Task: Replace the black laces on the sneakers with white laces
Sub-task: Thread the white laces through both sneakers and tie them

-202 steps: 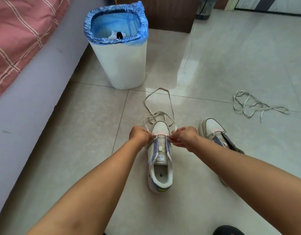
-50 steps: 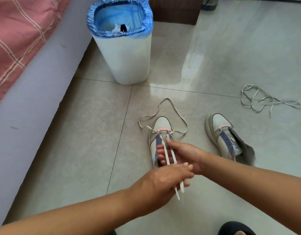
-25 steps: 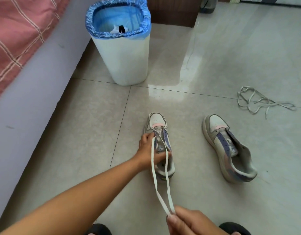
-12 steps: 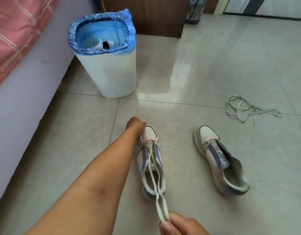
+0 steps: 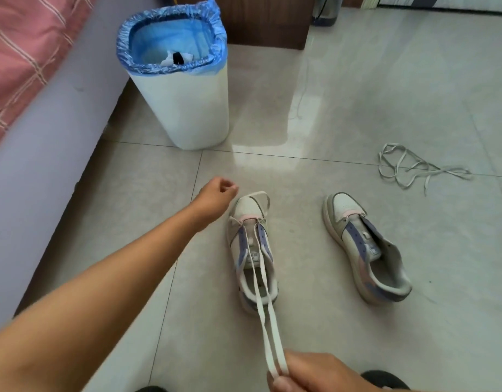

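Observation:
Two pale sneakers with purple eyelet strips lie on the tiled floor. The left sneaker has a white lace threaded through its lowest eyelets, with a small loop lying over the toe. Both lace ends run back over the shoe to my right hand, which pinches them together at the bottom edge. My left hand hovers just left of the toe with its fingers curled, a small gap from the loop. The right sneaker has no lace. A second white lace lies loose at the far right.
A white bin with a blue liner stands beyond the shoes, with something black and white inside. A bed side with a pink checked cover runs along the left. A dark wooden panel stands behind the bin.
My left hand has come off the left sneaker's toe and moved a little to the left. A small lace loop now lies over the toe. My right hand still holds both lace ends pulled back.

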Demonstrator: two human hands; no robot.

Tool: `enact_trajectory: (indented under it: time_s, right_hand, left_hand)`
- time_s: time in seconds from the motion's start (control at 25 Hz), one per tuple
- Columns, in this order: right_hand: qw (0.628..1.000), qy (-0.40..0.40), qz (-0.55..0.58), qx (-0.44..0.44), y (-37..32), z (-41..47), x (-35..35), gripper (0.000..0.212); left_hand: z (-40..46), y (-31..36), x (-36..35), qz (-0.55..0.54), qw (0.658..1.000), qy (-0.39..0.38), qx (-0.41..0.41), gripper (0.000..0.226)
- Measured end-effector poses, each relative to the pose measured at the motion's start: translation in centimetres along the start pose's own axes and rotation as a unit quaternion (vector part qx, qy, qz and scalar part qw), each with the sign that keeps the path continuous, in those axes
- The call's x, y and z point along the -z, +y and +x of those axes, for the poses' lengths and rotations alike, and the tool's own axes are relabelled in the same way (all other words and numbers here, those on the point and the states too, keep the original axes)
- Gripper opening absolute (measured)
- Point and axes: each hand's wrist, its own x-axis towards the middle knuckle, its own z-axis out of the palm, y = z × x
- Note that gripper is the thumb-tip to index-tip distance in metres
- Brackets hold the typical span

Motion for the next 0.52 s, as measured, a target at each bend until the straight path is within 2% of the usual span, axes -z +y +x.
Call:
enact_trajectory:
  time_s: [0.04,0.08,0.12,0.16,0.2,0.24,0.28,0.36,0.4,0.48,0.52]
  right_hand:
    - [1.000,0.005,0.012,-0.016,-0.3,-0.2,-0.4,0.027]
    - [0.999,0.010,0.015,-0.033,-0.4,-0.5,-0.9,0.030]
    - [0.999,0.006,0.015,-0.050,-0.5,-0.7,-1.3,0.031]
    - [0.998,0.003,0.008,-0.054,-0.3,-0.7,-1.5,0.027]
    - [0.998,-0.010,0.004,-0.063,0.3,-0.8,-1.9,0.022]
    - [0.997,-0.020,0.002,-0.080,1.1,-0.6,-2.1,0.016]
    - [0.994,-0.037,0.005,-0.098,2.1,-0.5,-2.3,0.019]
    - [0.982,-0.086,0.083,-0.149,3.8,0.2,-2.4,0.033]
    - [0.966,-0.080,0.149,-0.194,4.5,0.7,-2.1,0.041]
    - [0.911,0.043,0.308,-0.272,5.4,2.4,-0.8,0.053]
    - [0.886,0.089,0.362,-0.275,5.7,3.7,0.0,0.056]
  left_hand:
    - [-2.0,-0.6,0.3,0.014,0.998,0.020,0.050,0.034]
    - [-4.7,-0.9,0.5,0.005,0.993,-0.021,0.120,0.047]
    - [-7.5,-1.1,0.2,-0.030,0.973,-0.115,0.196,0.061]
    - [-10.2,-1.1,-0.3,-0.082,0.937,-0.222,0.257,0.073]
    - [-12.5,-0.9,-0.9,-0.144,0.899,-0.295,0.290,0.079]
    - [-14.2,-0.6,-1.4,-0.210,0.876,-0.317,0.297,0.076]
    - [-15.4,-0.3,-1.7,-0.270,0.867,-0.304,0.288,0.067]
    - [-17.0,0.4,-1.4,-0.339,0.875,-0.238,0.252,0.044]
    - [-17.8,0.7,-1.0,-0.343,0.883,-0.223,0.229,0.036]
    - [-19.6,1.2,-0.5,-0.301,0.903,-0.244,0.184,0.032]
    - [-20.5,1.0,-0.5,-0.270,0.910,-0.267,0.167,0.032]
